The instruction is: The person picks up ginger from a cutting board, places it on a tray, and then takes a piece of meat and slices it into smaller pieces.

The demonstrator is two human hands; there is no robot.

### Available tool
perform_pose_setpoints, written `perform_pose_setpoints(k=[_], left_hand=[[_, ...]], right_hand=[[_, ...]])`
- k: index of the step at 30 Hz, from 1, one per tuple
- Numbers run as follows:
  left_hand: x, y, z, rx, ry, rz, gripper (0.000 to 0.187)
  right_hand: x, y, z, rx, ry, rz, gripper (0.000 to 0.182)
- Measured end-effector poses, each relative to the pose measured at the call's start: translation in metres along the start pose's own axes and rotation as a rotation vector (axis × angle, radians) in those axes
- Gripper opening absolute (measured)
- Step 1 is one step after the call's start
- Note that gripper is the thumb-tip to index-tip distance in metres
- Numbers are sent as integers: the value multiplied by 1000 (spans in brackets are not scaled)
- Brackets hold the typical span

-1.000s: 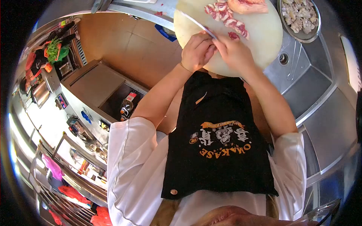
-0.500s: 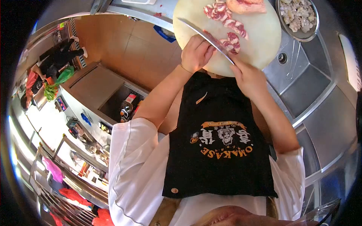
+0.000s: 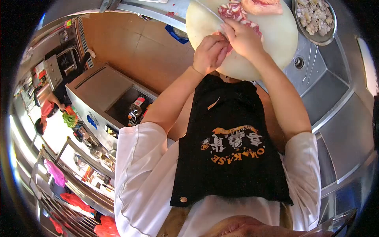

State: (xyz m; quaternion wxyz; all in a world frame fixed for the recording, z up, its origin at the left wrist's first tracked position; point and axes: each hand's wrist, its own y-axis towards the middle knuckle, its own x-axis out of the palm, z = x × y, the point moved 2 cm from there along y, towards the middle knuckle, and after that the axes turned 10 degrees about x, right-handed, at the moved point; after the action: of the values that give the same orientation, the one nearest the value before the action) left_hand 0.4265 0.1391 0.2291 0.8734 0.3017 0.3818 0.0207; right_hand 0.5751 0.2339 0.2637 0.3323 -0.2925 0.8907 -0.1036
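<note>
My right hand (image 3: 246, 39) is closed around a knife (image 3: 210, 9), its blade pointing to the upper left over a round, pale cutting board (image 3: 282, 47). The handle is hidden in my grip. Beside it my left hand (image 3: 209, 54) has its fingers curled on a piece of red meat (image 3: 229, 48), mostly covered by the fingers. Marbled meat slices (image 3: 233, 12) lie on the board beyond my right hand, and more meat slices (image 3: 254, 28) lie partly behind it. A larger block of meat (image 3: 262, 6) rests at the board's far edge.
To the right, a metal bowl (image 3: 334, 24) of pale chopped pieces stands by a steel sink (image 3: 319, 91) with a drain. A blue container (image 3: 177, 34) is below the counter edge. At the left, another person (image 3: 48, 103) is near green vegetables (image 3: 70, 119).
My right hand and the knife have moved up and left over the board, closer to my left hand. The other person has shifted position. The whole view has tilted slightly.
</note>
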Motion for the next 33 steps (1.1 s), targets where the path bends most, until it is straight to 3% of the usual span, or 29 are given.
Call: perform_pose_setpoints(k=[2,4,7,9,15,21,22,24,26,28,30,33], left_hand=[[2,-8,4,-43,0,18,20],[6,-8,1,-95,-5,62,22],[6,-8,-2,-23,43,-18,24],[6,-5,-2,-55,30,-8,28],[4,-6,2,-57,45,-31,28],[6,-2,-1,-67,24,0,22],[6,-2,0,-68,19,4,22],[4,-1,1,-58,10,5,22],[-1,1,3,-40,4,0,22],[-5,-4,6,-61,-8,-29,22],[-1,0,-3,-63,-10,-12,24],[7,-14,0,-87,-9,-18,28]], right_hand=[[-13,-4,-3,77,-75,71,38],[-30,-58,5,48,-135,78,37],[-49,-136,5,98,-217,-49,37],[-50,-154,10,131,-212,-22,37],[-16,-76,-10,204,-236,-122,37],[-35,-145,26,105,-145,26,36],[-31,-137,26,46,-146,77,37],[-15,-90,16,194,-237,-68,36],[10,-19,16,46,6,-61,38],[-2,-9,2,-49,-106,73,38],[-20,-19,-1,79,11,64,38],[-44,-103,16,147,-156,-1,37]])
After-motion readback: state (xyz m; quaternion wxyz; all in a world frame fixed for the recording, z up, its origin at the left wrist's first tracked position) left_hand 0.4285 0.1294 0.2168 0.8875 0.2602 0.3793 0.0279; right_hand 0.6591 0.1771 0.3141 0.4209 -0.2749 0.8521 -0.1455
